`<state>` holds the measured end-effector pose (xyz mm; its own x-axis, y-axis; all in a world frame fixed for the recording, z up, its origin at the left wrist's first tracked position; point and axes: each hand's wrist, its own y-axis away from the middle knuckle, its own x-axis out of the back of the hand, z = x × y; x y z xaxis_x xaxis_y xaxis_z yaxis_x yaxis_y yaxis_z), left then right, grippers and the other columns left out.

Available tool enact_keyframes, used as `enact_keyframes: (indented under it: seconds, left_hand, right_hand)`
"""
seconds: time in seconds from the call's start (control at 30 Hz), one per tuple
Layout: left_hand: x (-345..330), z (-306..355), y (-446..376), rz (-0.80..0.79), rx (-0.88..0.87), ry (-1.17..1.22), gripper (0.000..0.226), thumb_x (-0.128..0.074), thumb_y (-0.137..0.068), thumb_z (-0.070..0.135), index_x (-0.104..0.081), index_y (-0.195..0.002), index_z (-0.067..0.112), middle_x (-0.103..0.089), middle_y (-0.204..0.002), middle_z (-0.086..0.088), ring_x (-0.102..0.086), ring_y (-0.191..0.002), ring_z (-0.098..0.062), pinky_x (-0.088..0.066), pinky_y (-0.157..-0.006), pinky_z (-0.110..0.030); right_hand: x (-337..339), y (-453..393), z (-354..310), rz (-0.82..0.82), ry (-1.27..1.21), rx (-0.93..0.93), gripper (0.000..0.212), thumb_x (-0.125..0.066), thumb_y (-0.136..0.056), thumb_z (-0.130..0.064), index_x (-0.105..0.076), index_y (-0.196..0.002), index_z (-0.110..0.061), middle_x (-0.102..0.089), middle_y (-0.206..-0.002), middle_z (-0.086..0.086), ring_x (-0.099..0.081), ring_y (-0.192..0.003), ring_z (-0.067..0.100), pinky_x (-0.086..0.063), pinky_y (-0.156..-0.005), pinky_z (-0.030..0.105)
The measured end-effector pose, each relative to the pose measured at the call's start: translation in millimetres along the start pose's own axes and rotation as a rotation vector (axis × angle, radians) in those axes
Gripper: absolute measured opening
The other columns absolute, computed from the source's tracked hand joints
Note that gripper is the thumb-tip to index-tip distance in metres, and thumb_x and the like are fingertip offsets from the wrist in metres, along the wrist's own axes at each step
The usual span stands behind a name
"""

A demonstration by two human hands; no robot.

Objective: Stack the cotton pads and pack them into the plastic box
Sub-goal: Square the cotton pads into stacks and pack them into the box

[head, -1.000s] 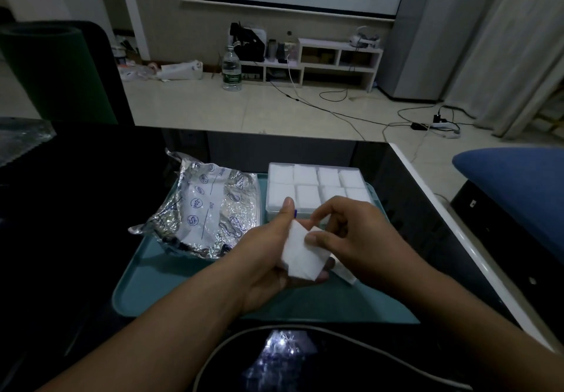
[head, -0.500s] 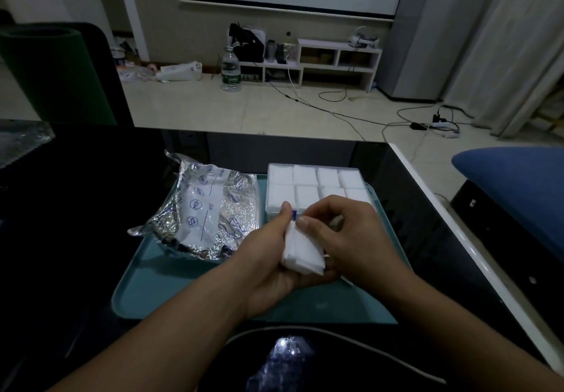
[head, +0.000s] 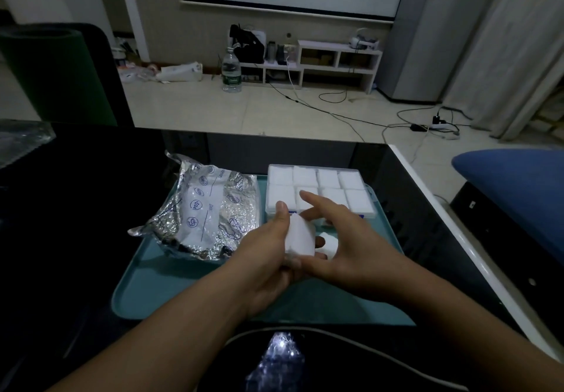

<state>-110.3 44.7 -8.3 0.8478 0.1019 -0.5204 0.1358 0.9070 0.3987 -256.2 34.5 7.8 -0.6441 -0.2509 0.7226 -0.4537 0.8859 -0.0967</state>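
Note:
My left hand [head: 268, 257] grips a small stack of white cotton pads [head: 299, 236] above the teal tray [head: 171, 288], thumb up along its left side. My right hand [head: 345, 239] is at the stack's right, fingers spread and mostly straight, touching its top and side. Just behind the hands, the clear plastic box [head: 367, 213] lies on the tray, filled with rows of white pads. Another white pad [head: 331, 243] shows under my right hand; whether it lies on the tray is unclear.
A crumpled silver foil bag [head: 207, 208] with blue print lies on the tray's left half. The tray rests on a glossy black table [head: 67, 208] whose white right edge [head: 451, 233] runs near a blue seat [head: 515, 190]. A white cable [head: 351, 342] curves along the table's near side.
My right hand has let go of its pinch on the stack's top corner and spread its fingers. The stack now stands more upright in my left hand.

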Motion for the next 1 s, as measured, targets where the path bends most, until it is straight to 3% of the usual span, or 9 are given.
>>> enact_keyframes:
  seconds: [0.2, 0.33, 0.4, 0.5, 0.6, 0.73, 0.8, 0.93, 1.0]
  left_hand:
    - [2, -2, -3, -0.045, -0.040, -0.034, 0.043, -0.039, -0.100, 0.047, -0.063, -0.123, 0.020, -0.070, -0.099, -0.017, -0.066, -0.065, -0.026, -0.054, -0.055, -0.030]
    - [4, 4, -4, -0.057, -0.052, -0.001, 0.036, -0.038, -0.102, 0.041, -0.062, -0.117, 0.019, -0.071, -0.089, -0.009, -0.067, -0.064, -0.019, -0.056, -0.052, -0.031]
    - [7, 9, -5, -0.051, -0.036, 0.024, 0.037, -0.039, -0.101, 0.044, -0.062, -0.111, 0.016, -0.068, -0.084, -0.010, -0.065, -0.059, -0.020, -0.057, -0.053, -0.033]
    - [10, 13, -6, -0.040, -0.008, 0.059, 0.041, -0.041, -0.100, 0.047, -0.061, -0.105, 0.013, -0.066, -0.087, -0.014, -0.064, -0.059, -0.023, -0.056, -0.052, -0.033]
    - [8, 12, -7, -0.047, -0.013, 0.056, 0.040, -0.041, -0.100, 0.046, -0.060, -0.108, 0.012, -0.066, -0.088, -0.014, -0.062, -0.057, -0.021, -0.054, -0.050, -0.031]
    - [9, 9, -8, -0.017, -0.035, 0.016, 0.039, -0.041, -0.101, 0.045, -0.062, -0.107, 0.013, -0.069, -0.088, -0.012, -0.061, -0.056, -0.019, -0.051, -0.050, -0.029]
    - [11, 9, -8, -0.002, -0.041, 0.005, 0.039, -0.041, -0.101, 0.045, -0.063, -0.106, 0.013, -0.069, -0.087, -0.012, -0.059, -0.056, -0.019, -0.050, -0.050, -0.028]
    - [12, 11, -7, -0.001, -0.039, 0.017, 0.039, -0.040, -0.101, 0.045, -0.063, -0.105, 0.013, -0.068, -0.087, -0.012, -0.057, -0.057, -0.019, -0.047, -0.049, -0.027]
    - [12, 12, -6, -0.001, -0.039, 0.035, 0.039, -0.040, -0.101, 0.044, -0.062, -0.104, 0.013, -0.067, -0.087, -0.012, -0.056, -0.056, -0.019, -0.048, -0.048, -0.026]
  right_hand:
    - [-3, 0, 1, 0.009, 0.000, 0.017, 0.093, -0.080, -0.074, -0.040, -0.023, -0.148, -0.039, -0.041, -0.131, -0.020, -0.039, -0.101, -0.022, -0.032, -0.072, -0.008]
    - [15, -3, 7, 0.055, -0.076, -0.025, 0.085, -0.075, -0.072, -0.052, -0.033, -0.146, -0.039, -0.051, -0.130, -0.021, -0.046, -0.122, -0.004, -0.040, -0.098, 0.017]
    - [28, -7, 20, 0.161, -0.078, -0.109, 0.059, -0.071, -0.082, -0.041, -0.049, -0.136, -0.032, -0.060, -0.118, -0.015, -0.055, -0.110, -0.001, -0.047, -0.094, 0.026]
    - [31, -11, 43, 0.196, 0.178, -0.266, 0.025, -0.065, -0.088, -0.034, -0.068, -0.109, -0.020, -0.068, -0.095, -0.007, -0.063, -0.089, 0.009, -0.052, -0.083, 0.029]
    - [15, -13, 53, 0.027, 0.389, -0.270, 0.029, -0.063, -0.088, -0.043, -0.068, -0.089, -0.015, -0.065, -0.089, 0.001, -0.059, -0.086, 0.018, -0.047, -0.075, 0.032]
    - [-3, -21, 59, 0.040, 0.527, -0.252, 0.039, -0.059, -0.085, -0.054, -0.068, -0.104, -0.022, -0.063, -0.103, 0.004, -0.054, -0.102, 0.025, -0.046, -0.087, 0.035]
    - [-8, -26, 62, 0.027, 0.561, -0.273, 0.035, -0.060, -0.082, -0.056, -0.067, -0.098, -0.026, -0.063, -0.103, 0.004, -0.052, -0.105, 0.027, -0.045, -0.087, 0.035]
    - [-9, -29, 58, 0.079, 0.386, -0.315, 0.016, -0.071, -0.079, -0.039, -0.065, -0.075, -0.024, -0.066, -0.090, 0.002, -0.055, -0.099, 0.022, -0.048, -0.079, 0.032]
    - [-4, -28, 53, 0.133, 0.280, -0.333, 0.020, -0.072, -0.080, -0.031, -0.059, -0.067, -0.024, -0.065, -0.078, -0.001, -0.058, -0.087, 0.019, -0.046, -0.070, 0.029]
